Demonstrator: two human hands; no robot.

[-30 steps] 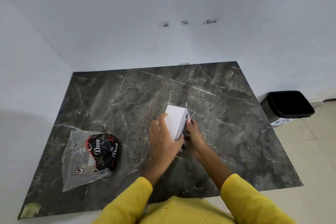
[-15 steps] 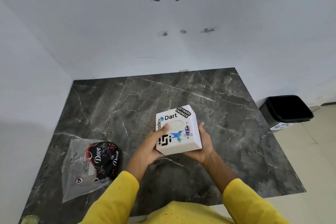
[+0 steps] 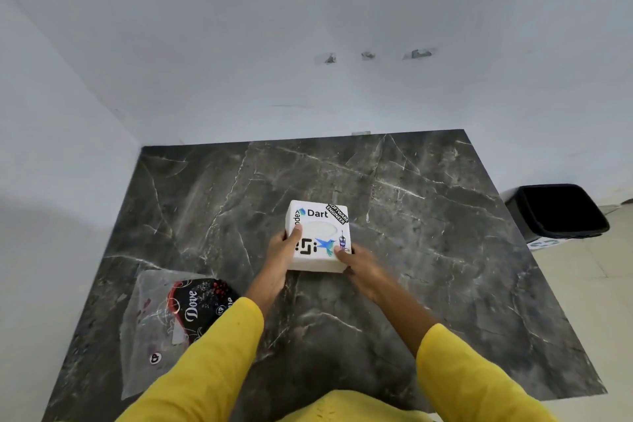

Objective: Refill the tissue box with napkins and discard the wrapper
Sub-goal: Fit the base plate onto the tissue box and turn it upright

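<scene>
A white square tissue box with stickers and an oval top opening rests upright near the middle of the dark marble table. My left hand grips its left side, thumb on the top face. My right hand holds its near right corner. A clear plastic wrapper with a black and red printed label lies flat at the table's near left, apart from both hands.
A black waste bin stands on the tiled floor to the right of the table. White walls border the table at the back and on the left. My yellow sleeves cover the table's near edge.
The box was on its side, then held up tilted with its sticker face toward me. Now it sits upright on the table, further from me, both hands still on it.
</scene>
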